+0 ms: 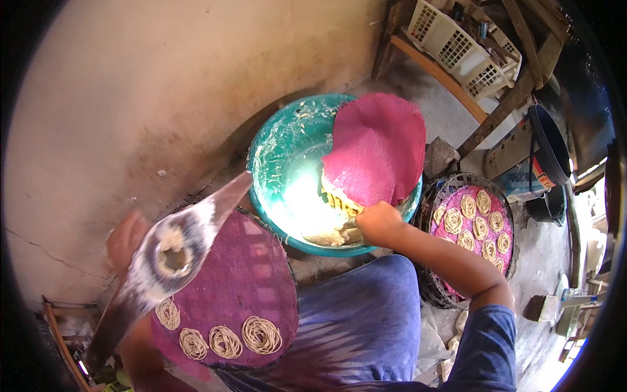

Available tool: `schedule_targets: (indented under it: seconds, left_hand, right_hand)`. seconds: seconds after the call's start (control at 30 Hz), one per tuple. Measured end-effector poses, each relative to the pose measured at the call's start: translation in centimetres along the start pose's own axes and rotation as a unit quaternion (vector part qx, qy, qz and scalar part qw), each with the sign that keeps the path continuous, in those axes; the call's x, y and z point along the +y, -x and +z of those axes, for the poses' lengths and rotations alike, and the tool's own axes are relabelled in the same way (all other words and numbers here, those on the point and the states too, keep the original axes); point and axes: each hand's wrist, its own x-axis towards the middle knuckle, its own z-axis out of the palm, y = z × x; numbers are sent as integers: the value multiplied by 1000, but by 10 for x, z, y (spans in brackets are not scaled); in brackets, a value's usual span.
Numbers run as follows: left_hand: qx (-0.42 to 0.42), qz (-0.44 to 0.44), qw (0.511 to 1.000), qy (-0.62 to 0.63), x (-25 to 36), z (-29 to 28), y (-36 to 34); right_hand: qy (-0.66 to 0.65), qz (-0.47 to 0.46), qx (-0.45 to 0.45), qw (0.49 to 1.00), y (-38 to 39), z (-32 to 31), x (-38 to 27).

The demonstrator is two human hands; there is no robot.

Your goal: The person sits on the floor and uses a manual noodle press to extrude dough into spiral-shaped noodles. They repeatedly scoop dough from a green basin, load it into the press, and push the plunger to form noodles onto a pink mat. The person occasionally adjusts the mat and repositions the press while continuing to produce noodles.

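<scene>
- While the right hand (381, 223) is reaching into the green basin (281, 153), the yellow dough (339, 204) is lying just to its left, right at its fingers and partly under the pink cloth (375, 150).
- The right hand is curling its fingers inward at the dough's edge; how tightly they are closing, and whether they are gripping dough or a tool, I cannot tell.
- The left hand (125, 238) is showing well to the left of the dough, behind the wooden press (199, 228); it is blurring, so I cannot tell how far it is opening or whether it is gripping the press.
- The press is tilting, its round hole holding a pale lump (172, 240).
- Noodle coils (261, 335) are lying along the purple tray (228, 274); others are resting on the round tray (437, 196) beyond the right forearm.
- The bucket (519, 153) is carrying a pale and orange label, its print staying too small to read.
- The cloth is hiding much of the dough, the forearm is covering part of the round tray, glare is washing out the basin's floor, and the upper edge is cutting off the white crate (450, 49).
</scene>
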Motion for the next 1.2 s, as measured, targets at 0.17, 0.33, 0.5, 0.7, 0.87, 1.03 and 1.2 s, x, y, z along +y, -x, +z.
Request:
schedule_targets:
  seconds: [0.17, 0.33, 0.5, 0.7, 0.87, 1.03, 1.2]
  left_hand:
    - [3, 20, 997, 70, 26, 22, -29]
    - [-10, -16, 989, 148, 44, 33, -39]
    - [-23, 67, 995, 68, 59, 43, -54]
    - [-93, 106, 987, 74, 68, 43, -63]
    - [-77, 68, 989, 111, 89, 37, -71]
    - [-38, 85, 973, 212, 118, 19, -78]
    - [-29, 94, 986, 137, 145, 13, -85]
  right_hand:
    - [-26, -3, 67, 997, 1, 5, -18]
    - [-100, 29, 81, 991, -4, 9, -22]
    - [-115, 18, 54, 992, -3, 1, -25]
    - [-149, 48, 100, 983, 89, -70, 11]
    - [-347, -48, 178, 920, 162, -145, 31]
    - [-344, -114, 218, 906, 175, -183, 27]
    - [160, -63, 444, 879, 172, -190, -32]
